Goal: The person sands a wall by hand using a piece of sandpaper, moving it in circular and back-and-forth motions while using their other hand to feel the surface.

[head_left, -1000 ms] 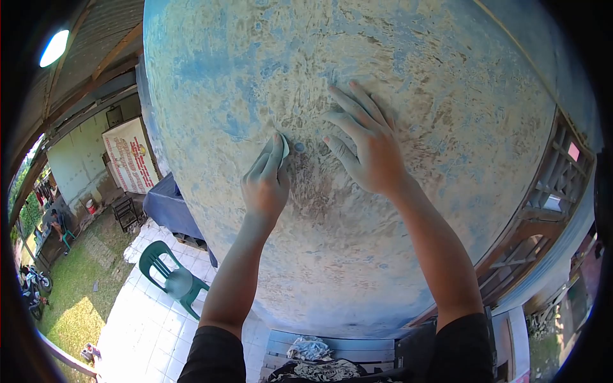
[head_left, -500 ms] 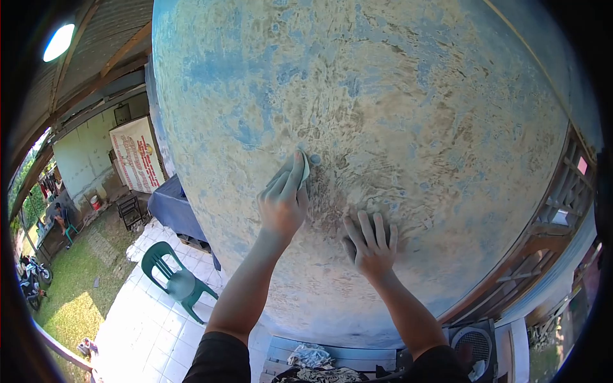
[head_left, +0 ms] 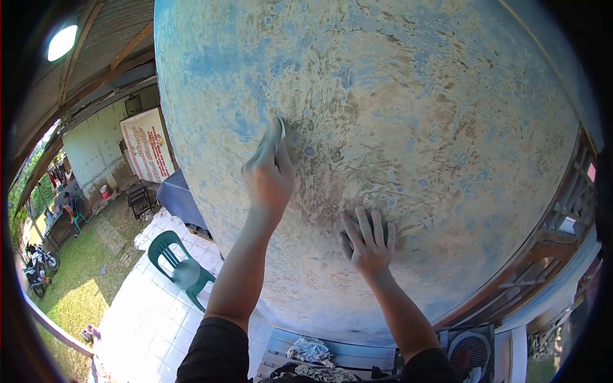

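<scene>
My left hand (head_left: 269,175) is closed around a small folded piece of sandpaper (head_left: 281,127), whose pale edge shows at my fingertips. It is pressed against a large wall (head_left: 408,147) of patchy, worn blue and beige paint. Grey dust coats both hands. Lower and to the right, my right hand (head_left: 369,246) lies flat on the same wall with fingers spread, holding nothing. A small round spot (head_left: 310,152) marks the surface just right of the sandpaper.
At left, a green plastic chair (head_left: 182,271) stands on white tiles beside a cloth-covered table (head_left: 182,198). Below the wall are a slatted bench (head_left: 271,354) with crumpled cloth (head_left: 310,350) and a fan-like unit (head_left: 469,351). A person (head_left: 70,207) sits far off.
My left hand has moved up and to the left along the wall with the sandpaper, uncovering the round spot more. The right hand stays in place; the view has shifted slightly.
</scene>
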`<act>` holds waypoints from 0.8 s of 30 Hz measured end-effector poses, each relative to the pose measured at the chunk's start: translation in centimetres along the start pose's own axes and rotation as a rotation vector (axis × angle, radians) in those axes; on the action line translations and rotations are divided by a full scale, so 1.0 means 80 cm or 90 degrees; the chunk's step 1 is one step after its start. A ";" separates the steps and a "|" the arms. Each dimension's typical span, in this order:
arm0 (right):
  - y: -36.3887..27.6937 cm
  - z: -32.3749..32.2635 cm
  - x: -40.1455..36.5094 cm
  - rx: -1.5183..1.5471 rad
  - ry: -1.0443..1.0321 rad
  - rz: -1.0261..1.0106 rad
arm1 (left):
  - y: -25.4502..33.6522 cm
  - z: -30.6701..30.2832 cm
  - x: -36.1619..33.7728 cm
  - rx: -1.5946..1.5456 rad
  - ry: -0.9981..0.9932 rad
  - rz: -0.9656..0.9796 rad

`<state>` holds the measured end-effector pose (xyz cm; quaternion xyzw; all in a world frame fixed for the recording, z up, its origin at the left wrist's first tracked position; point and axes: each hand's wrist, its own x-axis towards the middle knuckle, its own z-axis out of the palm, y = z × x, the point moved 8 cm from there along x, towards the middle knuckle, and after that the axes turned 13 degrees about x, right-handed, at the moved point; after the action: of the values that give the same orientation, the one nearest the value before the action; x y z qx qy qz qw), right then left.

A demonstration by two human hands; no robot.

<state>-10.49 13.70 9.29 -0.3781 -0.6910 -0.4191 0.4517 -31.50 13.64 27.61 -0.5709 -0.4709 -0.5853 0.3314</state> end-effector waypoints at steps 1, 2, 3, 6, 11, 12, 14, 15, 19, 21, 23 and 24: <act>0.000 0.000 -0.001 0.000 -0.002 0.001 | -0.017 0.001 0.011 0.001 -0.034 -0.129; -0.001 -0.002 -0.002 0.002 -0.002 0.000 | -0.011 0.003 0.015 0.049 -0.048 -0.126; -0.001 -0.002 -0.001 0.006 -0.005 0.002 | -0.009 0.009 0.007 0.052 -0.047 -0.128; 0.000 -0.007 0.002 0.025 -0.012 0.003 | 0.027 0.009 -0.039 0.016 0.024 0.013; 0.013 -0.020 0.017 0.055 -0.048 -0.018 | 0.020 0.002 -0.044 0.055 -0.007 0.064; 0.021 -0.025 0.024 0.068 -0.040 -0.021 | 0.016 0.002 -0.033 0.062 -0.014 0.025; 0.034 -0.035 0.042 0.091 -0.035 -0.023 | 0.015 0.004 -0.027 0.076 -0.025 -0.015; 0.044 -0.042 0.054 0.101 -0.022 0.001 | 0.018 0.010 -0.029 0.071 -0.034 -0.048; 0.066 -0.061 0.084 0.097 0.015 0.040 | 0.046 0.014 -0.074 0.032 0.034 0.048; 0.065 -0.059 0.080 0.076 0.015 0.030 | 0.037 0.011 -0.087 0.042 0.016 0.056; 0.063 -0.057 0.079 0.058 0.014 0.025 | 0.032 0.011 -0.092 0.076 0.022 0.073; 0.064 -0.056 0.079 0.061 0.012 0.031 | 0.033 0.013 -0.083 0.078 0.023 0.071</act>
<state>-6.46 12.36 17.55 -0.3685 -0.6969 -0.3778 0.4857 -27.86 12.71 21.49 -0.5643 -0.4670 -0.5462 0.4064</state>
